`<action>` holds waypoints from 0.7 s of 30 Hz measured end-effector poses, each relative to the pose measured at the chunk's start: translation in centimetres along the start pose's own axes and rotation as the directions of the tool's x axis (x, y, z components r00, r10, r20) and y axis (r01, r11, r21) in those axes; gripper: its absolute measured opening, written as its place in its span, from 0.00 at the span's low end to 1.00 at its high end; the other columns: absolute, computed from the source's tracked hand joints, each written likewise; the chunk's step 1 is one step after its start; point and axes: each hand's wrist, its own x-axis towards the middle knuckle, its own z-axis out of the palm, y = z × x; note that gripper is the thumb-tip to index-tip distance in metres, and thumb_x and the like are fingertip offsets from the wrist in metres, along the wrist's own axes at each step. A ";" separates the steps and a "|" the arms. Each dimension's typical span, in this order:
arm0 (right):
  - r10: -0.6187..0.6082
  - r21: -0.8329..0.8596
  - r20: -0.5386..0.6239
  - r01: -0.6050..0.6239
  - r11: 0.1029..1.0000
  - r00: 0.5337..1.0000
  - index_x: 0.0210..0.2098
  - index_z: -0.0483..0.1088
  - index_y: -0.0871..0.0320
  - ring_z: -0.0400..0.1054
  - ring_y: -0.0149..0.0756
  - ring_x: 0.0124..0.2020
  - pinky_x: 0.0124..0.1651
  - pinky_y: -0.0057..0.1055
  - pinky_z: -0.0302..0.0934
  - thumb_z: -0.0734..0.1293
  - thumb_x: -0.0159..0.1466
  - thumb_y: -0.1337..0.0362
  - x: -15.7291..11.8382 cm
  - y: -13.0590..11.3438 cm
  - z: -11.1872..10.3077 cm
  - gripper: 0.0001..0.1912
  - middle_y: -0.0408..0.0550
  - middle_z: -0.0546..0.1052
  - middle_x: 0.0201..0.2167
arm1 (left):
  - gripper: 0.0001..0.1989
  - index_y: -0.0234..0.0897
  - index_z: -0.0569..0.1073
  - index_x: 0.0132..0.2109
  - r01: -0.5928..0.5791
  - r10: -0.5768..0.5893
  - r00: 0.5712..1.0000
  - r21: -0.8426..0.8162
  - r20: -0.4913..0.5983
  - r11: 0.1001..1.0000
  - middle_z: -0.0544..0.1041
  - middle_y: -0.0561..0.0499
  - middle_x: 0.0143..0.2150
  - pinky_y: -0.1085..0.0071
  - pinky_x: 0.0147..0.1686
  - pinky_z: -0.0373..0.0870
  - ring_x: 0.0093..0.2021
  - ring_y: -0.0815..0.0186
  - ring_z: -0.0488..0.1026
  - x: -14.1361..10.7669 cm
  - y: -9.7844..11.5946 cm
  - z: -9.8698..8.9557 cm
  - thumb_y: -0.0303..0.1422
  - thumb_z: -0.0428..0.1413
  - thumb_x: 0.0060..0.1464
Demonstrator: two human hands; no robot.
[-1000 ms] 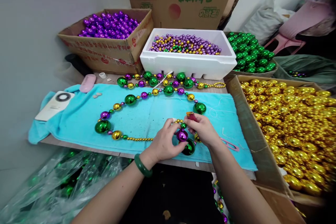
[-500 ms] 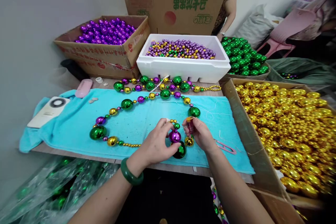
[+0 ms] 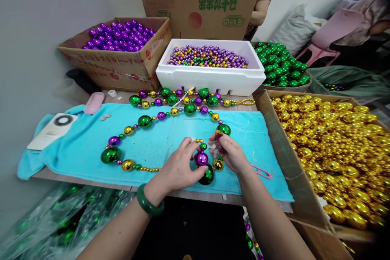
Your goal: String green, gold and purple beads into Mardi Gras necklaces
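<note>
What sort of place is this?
Probably a small bead-stringing workshop: a bead strand lies on a turquoise towel, near a carton of gold beads and a foam box of multicolored beads.

Head cam: on you, looks fwd + down, wide view. Your L hand [image 3: 181,166] & R hand [image 3: 233,152] nr, approx. mid-frame; towel [image 3: 164,142] beneath; printed carton [image 3: 198,4] farther, cut by top edge.

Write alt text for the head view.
The left hand holds a green, gold and purple bead strand on a turquoise towel; the right hand pinches a small red object. Behind stands a white foam box of beads.
</note>
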 end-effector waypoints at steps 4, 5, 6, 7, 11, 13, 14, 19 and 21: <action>-0.071 -0.083 -0.016 0.069 0.994 0.997 0.30 0.65 0.57 0.64 0.26 0.21 0.24 0.24 0.58 0.73 0.48 0.63 0.1 0.1 -0.4 0.14 0.39 0.72 0.24 | 0.16 0.37 0.63 0.44 -0.005 0.005 1.000 -0.003 0.001 1.000 0.62 0.46 0.47 0.64 0.40 0.68 0.38 0.65 0.66 0.0 0.0 0.1 0.36 0.55 0.48; -0.071 -0.087 -0.018 0.069 0.994 0.997 0.29 0.64 0.57 0.63 0.25 0.20 0.22 0.23 0.57 0.74 0.47 0.65 0.2 0.2 -0.5 0.15 0.38 0.70 0.22 | 0.16 0.37 0.63 0.44 -0.008 0.008 1.000 -0.002 0.001 1.000 0.61 0.46 0.46 0.63 0.40 0.68 0.38 0.65 0.66 0.0 0.0 0.1 0.36 0.55 0.48; -0.063 -0.096 -0.014 0.061 0.994 0.998 0.29 0.64 0.57 0.61 0.25 0.18 0.21 0.22 0.56 0.74 0.46 0.65 0.2 0.3 -0.6 0.16 0.36 0.69 0.20 | 0.16 0.37 0.63 0.44 -0.009 0.009 1.000 0.001 0.004 1.000 0.61 0.46 0.46 0.63 0.40 0.68 0.38 0.64 0.66 0.0 0.1 0.1 0.36 0.55 0.48; -0.049 -0.109 -0.011 0.047 0.993 0.999 0.28 0.65 0.57 0.60 0.24 0.17 0.19 0.22 0.55 0.75 0.45 0.66 0.2 0.3 -0.6 0.16 0.36 0.68 0.19 | 0.16 0.37 0.63 0.44 -0.007 0.007 1.000 0.005 0.009 1.000 0.61 0.47 0.45 0.63 0.40 0.68 0.38 0.64 0.66 0.0 0.1 0.1 0.36 0.55 0.48; 0.016 -0.148 -0.040 -0.021 0.989 0.999 0.29 0.67 0.57 0.60 0.25 0.15 0.16 0.23 0.55 0.76 0.42 0.65 0.3 0.4 -0.6 0.17 0.35 0.68 0.17 | 0.14 0.37 0.63 0.42 0.015 -0.015 1.000 0.019 0.025 1.000 0.61 0.48 0.44 0.64 0.39 0.68 0.38 0.64 0.65 0.1 0.3 0.0 0.36 0.54 0.48; 0.025 -0.146 -0.060 -0.034 0.989 0.998 0.29 0.67 0.57 0.61 0.26 0.15 0.16 0.22 0.54 0.76 0.43 0.63 0.3 0.4 -0.5 0.18 0.36 0.69 0.17 | 0.14 0.38 0.63 0.42 0.017 -0.017 1.000 0.020 0.026 1.000 0.61 0.48 0.45 0.64 0.40 0.68 0.39 0.64 0.65 0.1 0.4 0.0 0.35 0.54 0.48; 0.018 -0.144 -0.068 -0.028 0.989 0.998 0.29 0.67 0.57 0.61 0.26 0.16 0.16 0.22 0.54 0.76 0.43 0.63 0.3 0.4 -0.5 0.18 0.36 0.69 0.17 | 0.14 0.38 0.63 0.43 0.017 -0.018 0.999 0.020 0.027 1.000 0.61 0.47 0.46 0.64 0.40 0.68 0.40 0.64 0.65 0.1 0.4 0.0 0.35 0.54 0.48; -0.003 -0.089 -0.019 0.001 0.996 1.000 0.31 0.71 0.58 0.60 0.25 0.19 0.21 0.22 0.53 0.71 0.50 0.51 0.2 0.3 -0.7 0.18 0.40 0.70 0.18 | 0.16 0.38 0.63 0.44 0.012 -0.013 1.000 0.025 0.028 1.000 0.61 0.48 0.46 0.64 0.41 0.68 0.39 0.64 0.66 0.1 0.3 0.1 0.35 0.55 0.48; 0.042 -0.043 -0.019 -0.043 0.998 0.999 0.28 0.72 0.60 0.61 0.27 0.20 0.22 0.24 0.53 0.64 0.56 0.43 0.2 0.3 -0.6 0.24 0.43 0.70 0.18 | 0.15 0.38 0.63 0.43 0.003 -0.004 1.000 0.035 0.024 0.999 0.61 0.48 0.45 0.64 0.40 0.68 0.40 0.64 0.66 0.1 0.4 0.1 0.36 0.55 0.48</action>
